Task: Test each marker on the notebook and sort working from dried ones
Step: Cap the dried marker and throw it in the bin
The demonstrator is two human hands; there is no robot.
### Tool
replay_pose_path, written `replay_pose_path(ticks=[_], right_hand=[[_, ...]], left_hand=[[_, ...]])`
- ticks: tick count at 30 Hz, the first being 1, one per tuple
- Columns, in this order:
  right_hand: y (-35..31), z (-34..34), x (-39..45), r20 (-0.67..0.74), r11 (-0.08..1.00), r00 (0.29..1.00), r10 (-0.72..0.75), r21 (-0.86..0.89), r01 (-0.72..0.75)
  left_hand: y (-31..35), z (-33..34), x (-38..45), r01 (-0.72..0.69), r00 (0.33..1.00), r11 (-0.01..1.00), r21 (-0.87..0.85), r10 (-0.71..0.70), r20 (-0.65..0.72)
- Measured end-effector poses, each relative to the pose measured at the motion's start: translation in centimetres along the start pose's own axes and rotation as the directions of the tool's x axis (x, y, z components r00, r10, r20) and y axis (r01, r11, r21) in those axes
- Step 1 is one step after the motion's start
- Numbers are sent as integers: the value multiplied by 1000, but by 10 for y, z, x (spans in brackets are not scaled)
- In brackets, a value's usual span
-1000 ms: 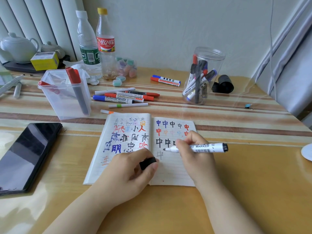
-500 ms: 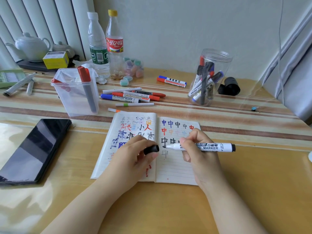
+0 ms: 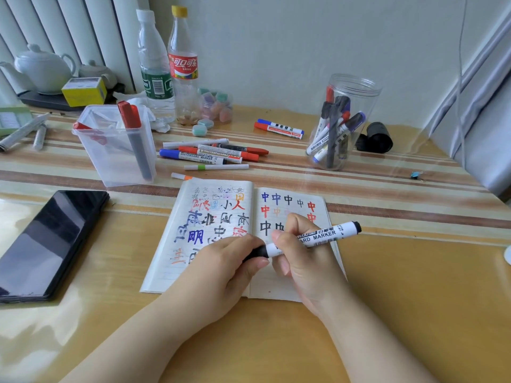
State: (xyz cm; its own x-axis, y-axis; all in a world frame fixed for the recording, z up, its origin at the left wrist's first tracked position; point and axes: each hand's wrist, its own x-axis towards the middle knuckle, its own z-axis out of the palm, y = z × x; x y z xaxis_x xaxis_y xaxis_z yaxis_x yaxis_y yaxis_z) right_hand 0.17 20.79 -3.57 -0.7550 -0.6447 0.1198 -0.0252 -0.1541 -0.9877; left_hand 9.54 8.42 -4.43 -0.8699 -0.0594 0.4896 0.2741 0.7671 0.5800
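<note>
An open notebook (image 3: 218,217) full of coloured test characters lies on the table before me. My right hand (image 3: 304,261) grips a white whiteboard marker (image 3: 320,235) with a black end, held level above the right page. My left hand (image 3: 229,269) pinches the marker's black cap (image 3: 257,252), which now sits on the marker's tip. Several loose markers (image 3: 213,154) lie behind the notebook. A round clear jar (image 3: 343,120) at the back right holds several markers. A square clear tub (image 3: 116,145) at the left holds two red-capped markers.
A black phone (image 3: 47,244) lies at the left. Two bottles (image 3: 168,67), a teapot (image 3: 44,67), a yellow box (image 3: 84,91) and pastel erasers (image 3: 204,127) stand at the back. Two more markers (image 3: 279,129) and a black roll (image 3: 377,137) lie near the jar.
The right hand lifted the marker off the page. The left hand brought the black cap to the tip, and the cap is now on the marker.
</note>
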Motion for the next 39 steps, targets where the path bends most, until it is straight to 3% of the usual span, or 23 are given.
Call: replay_pose_path(ticks=[6,9,13,17,20,24,26,31,33,36,39], right_hand=[[4,1,1,13,1000,1000,28,2,-28],[-3,4,-2,102,996,992,73,-54,-68],[-28,21,-12,145,953,981,129,-291,-83],[-51,79,-27,282,931,959,31,-358,75],[-58,153,-46,498,937,867,-14,-296,185],[-53,255,-82,734,956,679,-7,-193,219],[-46,301,-102,818,959,575,26,-182,216],[-2,378,-146,914,927,347,207,-297,230],[26,386,-159,905,899,306,295,-372,233],[67,381,-168,857,845,299,420,-490,216],[92,376,-167,801,796,341,493,-573,194]], left_hand=[[-1,-1,-1,21,1000,1000,-9,-21,-10],[5,-8,-2,77,996,994,-77,-80,-37],[15,-44,-12,139,970,985,-107,-157,-187],[27,-106,-53,194,903,975,-103,-219,-370],[45,-163,-119,279,756,955,-103,-284,-590],[79,-234,-230,439,412,890,-126,-324,-851],[89,-255,-286,541,267,828,-147,-335,-904],[58,-248,-416,812,27,541,-220,-412,-911],[32,-227,-455,856,-94,410,-314,-473,-876],[-9,-196,-498,833,-307,230,-503,-565,-766],[-42,-181,-516,781,-378,151,-605,-658,-652]])
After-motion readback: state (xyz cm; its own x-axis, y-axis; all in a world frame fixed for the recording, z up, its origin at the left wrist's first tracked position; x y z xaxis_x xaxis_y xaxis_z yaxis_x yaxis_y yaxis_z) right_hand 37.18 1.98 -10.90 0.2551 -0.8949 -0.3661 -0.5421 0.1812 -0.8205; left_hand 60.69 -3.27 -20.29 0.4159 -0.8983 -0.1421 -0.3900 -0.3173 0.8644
